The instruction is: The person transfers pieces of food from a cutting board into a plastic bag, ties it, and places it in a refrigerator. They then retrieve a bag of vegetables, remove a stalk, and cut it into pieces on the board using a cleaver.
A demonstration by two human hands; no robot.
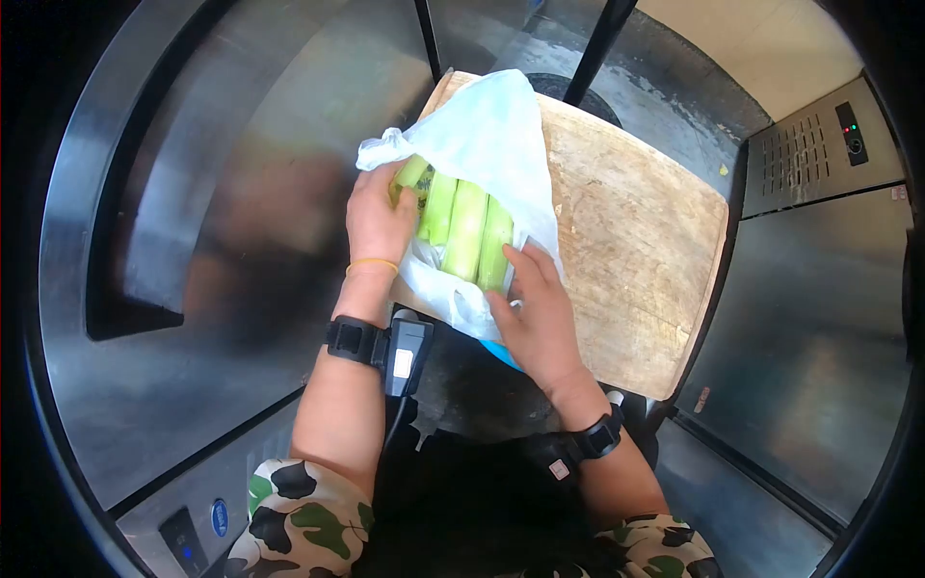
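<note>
Logging contents from my remote seat, nearest first.

Item one: camouflage sleeves at the bottom edge, above them two bare forearms, each with a black wrist strap; the left one carries a small grey device with a cable.

Item two: my left hand (378, 223), a yellow band at its wrist, curled over the left side of the celery stalks (462, 229), fingers closed on the bunch at the mouth of the bag.

Item three: my right hand (538, 323), fingers spread and partly flexed, pressing the lower right edge of the white plastic bag (487, 130) against the stalks. I cannot tell whether it pinches the film or only rests on it.

Item four: the celery itself, pale green, several stalks side by side, lying lengthwise inside the opened bag, which sits on the near left part of the wooden cutting board (636, 241).

Item five: something blue (501, 352), mostly hidden under the right hand and the bag.

Item six: stainless steel counter (251, 193) to the left of the board; a steel cabinet with a vented panel (819, 154) at far right; a dark upright pole (597, 48) beyond the board.
</note>
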